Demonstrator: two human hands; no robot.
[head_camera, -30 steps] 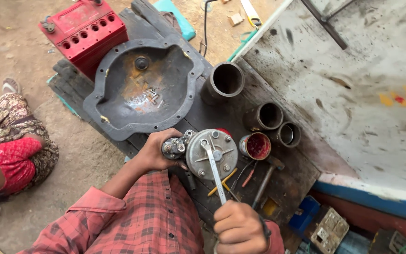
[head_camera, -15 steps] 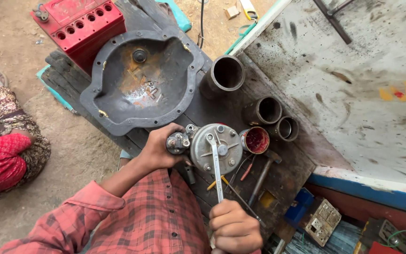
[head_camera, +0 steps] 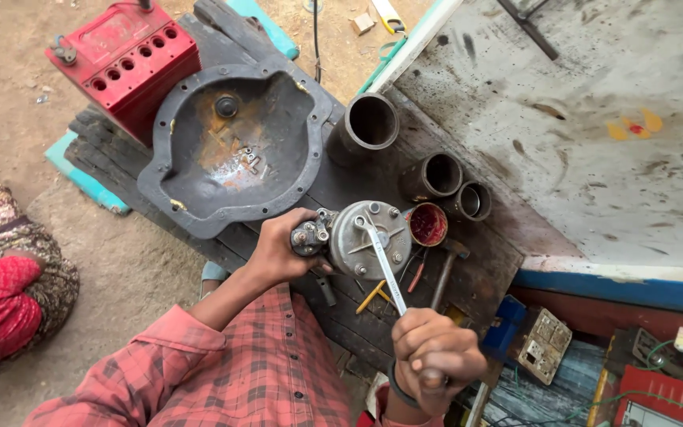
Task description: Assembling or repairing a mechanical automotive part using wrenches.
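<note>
Fingers of our left hand (head_camera: 278,251) wrapped tight on the round metal housing (head_camera: 367,239) on the dark bench (head_camera: 484,273); right hand (head_camera: 435,357) fisted around the spanner (head_camera: 385,269). Risk: spanner slips off the nut, knuckles hit the hammer (head_camera: 444,269).

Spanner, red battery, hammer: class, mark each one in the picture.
spanner (head_camera: 383,267), head view, middle of its shaft
red battery (head_camera: 124,62), head view, top face
hammer (head_camera: 443,278), head view, wooden handle
</note>
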